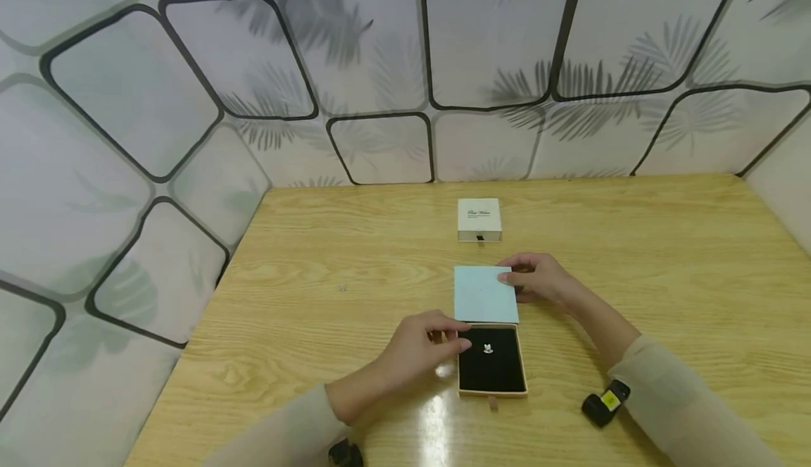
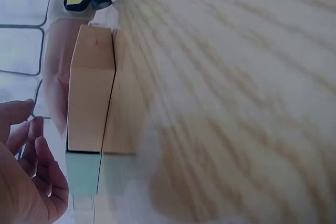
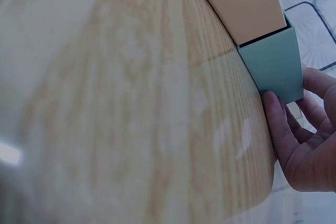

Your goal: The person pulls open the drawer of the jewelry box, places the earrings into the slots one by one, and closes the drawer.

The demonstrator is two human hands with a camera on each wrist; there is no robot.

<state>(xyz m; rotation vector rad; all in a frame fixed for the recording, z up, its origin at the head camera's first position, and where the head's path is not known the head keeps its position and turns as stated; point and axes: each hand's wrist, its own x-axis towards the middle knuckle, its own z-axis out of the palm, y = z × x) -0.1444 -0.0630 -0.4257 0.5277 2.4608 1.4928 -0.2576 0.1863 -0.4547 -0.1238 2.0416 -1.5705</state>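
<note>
A light blue box sleeve (image 1: 484, 294) lies on the wooden table, with its tan-edged drawer (image 1: 524, 372) pulled out toward me. On the drawer's black insert (image 1: 491, 372) sits a small silvery ornament (image 1: 488, 349), too small to identify exactly. My right hand (image 1: 538, 278) grips the sleeve by its far right corner; in the right wrist view its fingers (image 3: 275, 116) touch the sleeve's side. Over the drawer's left edge hovers my left hand (image 1: 424, 344), thumb and fingers apart. The left wrist view shows that hand (image 2: 31, 166) beside the tan drawer wall (image 2: 86, 108), holding nothing.
A small white box (image 1: 479, 218) with dark lettering and a black tab stands farther back on the table (image 1: 317, 241). A tiny clear bit (image 1: 343, 287) lies to the left. Patterned walls (image 1: 380, 51) border the table's back and left.
</note>
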